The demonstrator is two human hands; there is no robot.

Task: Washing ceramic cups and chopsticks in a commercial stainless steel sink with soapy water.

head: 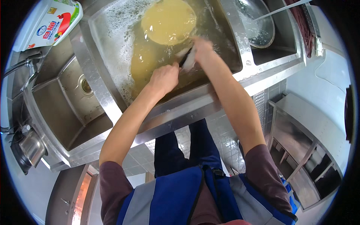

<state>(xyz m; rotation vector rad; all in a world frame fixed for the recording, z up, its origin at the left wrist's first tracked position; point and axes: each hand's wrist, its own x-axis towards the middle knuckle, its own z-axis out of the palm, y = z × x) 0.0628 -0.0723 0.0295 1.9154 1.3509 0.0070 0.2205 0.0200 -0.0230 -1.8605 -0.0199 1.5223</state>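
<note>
Over the middle basin of a stainless steel sink (pixel 197 102), filled with murky, foamy water, my left hand (pixel 165 78) grips one end of a dark, narrow object (pixel 185 57), perhaps a utensil's handle. My right hand (pixel 203 49) is at its upper end, blurred, with a pale cloth or sponge (pixel 189 60) against it. Which of these my right fingers hold is unclear. Just beyond my hands lies a round yellow board or lid (pixel 169 22) in the water. Another yellowish shape (pixel 143 67) shows dimly beneath the surface at left.
Water runs into a metal bowl (pixel 261 33) in the right basin. A left basin (pixel 81 104) has a drain and a faucet (pixel 32 64) beside it. A white plastic tub (pixel 50 25) stands at the upper left. A metal cabinet (pixel 303 149) is at the lower right.
</note>
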